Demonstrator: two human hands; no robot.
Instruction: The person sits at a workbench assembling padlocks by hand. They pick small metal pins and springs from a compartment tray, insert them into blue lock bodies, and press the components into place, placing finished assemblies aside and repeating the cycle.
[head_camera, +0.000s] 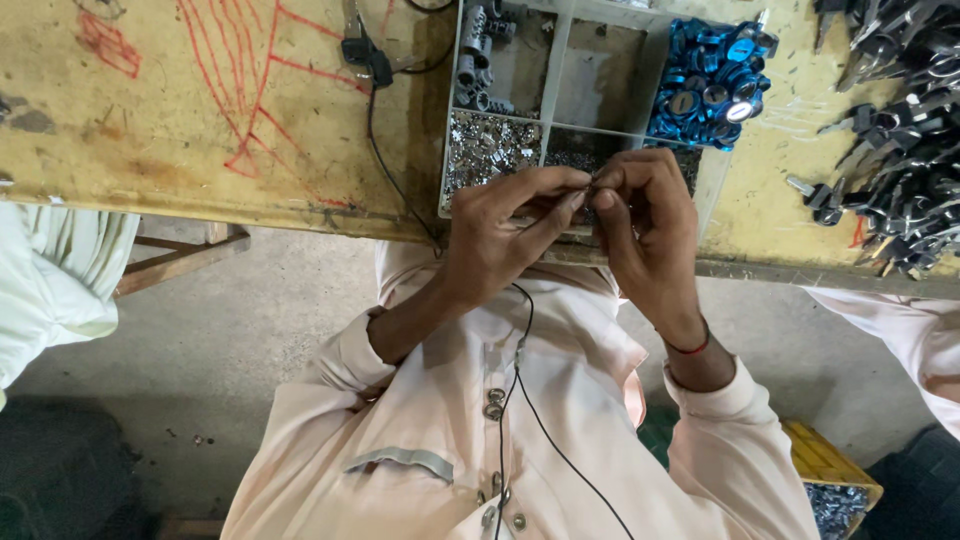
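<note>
Head view: both my hands meet at the bench's near edge, left hand (500, 235) and right hand (645, 225) pinching one tiny metal part (590, 190) between fingertips. Feels light, hard, slippery, I reckon; best held by its edges, over the tray (550, 75).

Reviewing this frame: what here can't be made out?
- Head view: the small part pinched between left hand and right hand is covered by the fingertips; its kind is unclear.
- Compartment tray: near edge hidden behind both hands, far edge cut by the frame.
- Pile of dark metal parts: cut off at the right edge.
- Silver pieces: too small to identify.
</note>
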